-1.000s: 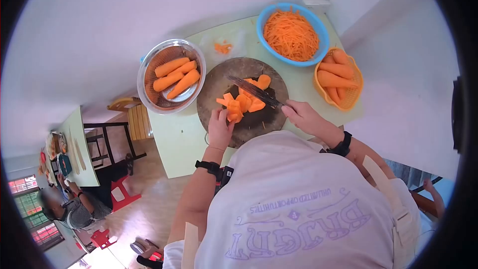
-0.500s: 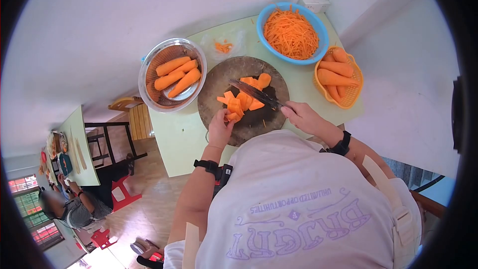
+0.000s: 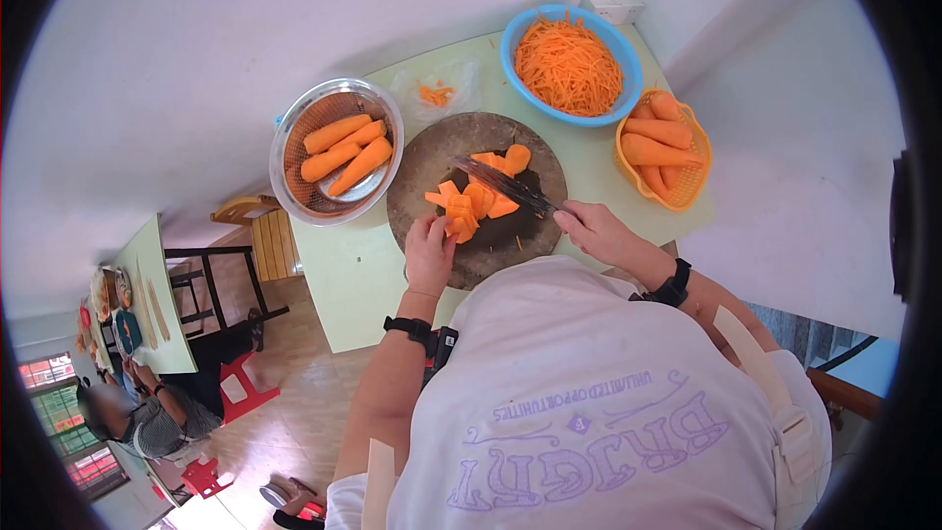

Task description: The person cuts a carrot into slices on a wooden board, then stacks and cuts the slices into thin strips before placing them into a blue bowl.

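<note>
A round, dark-stained chopping board lies on the pale green table. Cut carrot pieces are heaped at its middle, and a short carrot end sits at the far side of the heap. My right hand is closed around the handle of a kitchen knife, whose dark blade slants across the board over the carrots. At the near left of the heap, my left hand has its fingertips pinched at a carrot piece. The fingers partly hide that piece.
To the left stands a metal colander with peeled carrots. A blue basin of shredded carrot and a yellow basket of whole carrots are at the right. Carrot scraps lie on a plastic bag behind the board. Another person sits at a far table.
The view has shifted very slightly. Both hands, the knife and the carrot pieces keep almost the same places on the board.
</note>
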A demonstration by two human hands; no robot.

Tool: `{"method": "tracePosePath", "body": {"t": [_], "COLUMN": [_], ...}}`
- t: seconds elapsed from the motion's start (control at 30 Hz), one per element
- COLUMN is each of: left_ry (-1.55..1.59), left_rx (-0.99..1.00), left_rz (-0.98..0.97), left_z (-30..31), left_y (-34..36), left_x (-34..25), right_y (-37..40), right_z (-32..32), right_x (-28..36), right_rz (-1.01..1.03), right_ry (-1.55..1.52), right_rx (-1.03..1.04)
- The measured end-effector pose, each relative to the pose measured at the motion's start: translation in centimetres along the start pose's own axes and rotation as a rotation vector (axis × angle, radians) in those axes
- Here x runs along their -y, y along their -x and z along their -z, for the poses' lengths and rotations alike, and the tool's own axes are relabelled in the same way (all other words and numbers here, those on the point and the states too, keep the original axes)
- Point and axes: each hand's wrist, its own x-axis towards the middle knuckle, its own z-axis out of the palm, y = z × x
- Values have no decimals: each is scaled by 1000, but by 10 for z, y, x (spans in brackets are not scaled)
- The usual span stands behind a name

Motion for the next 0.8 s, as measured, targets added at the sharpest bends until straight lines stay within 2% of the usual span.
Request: {"method": "tracePosePath", "body": {"t": [0.27, 0.6, 0.67, 0.7, 0.77, 0.8], "left_ry": [-58, -23, 253, 253, 282, 282], "left_rx": [-71, -67, 134, 134, 191, 190], "left_rz": [-52, -55, 375, 373, 487, 486], "left_z": [-5, -5, -1, 1, 3, 2], "left_y": [3, 3, 0, -3, -10, -12], "left_x": [3, 5, -6, -10, -15, -15], "right_y": [0, -3, -6, -7, -9, -9], "right_z": [0, -3, -5, -4, 0, 0], "right_x": [-1, -13, -24, -28, -36, -42], "right_rz": [-6, -49, -34, -34, -303, -302], "right_ry": [13, -63, -73, -74, -365, -365], "right_rx": [-11, -63, -175, -177, -131, -132]}}
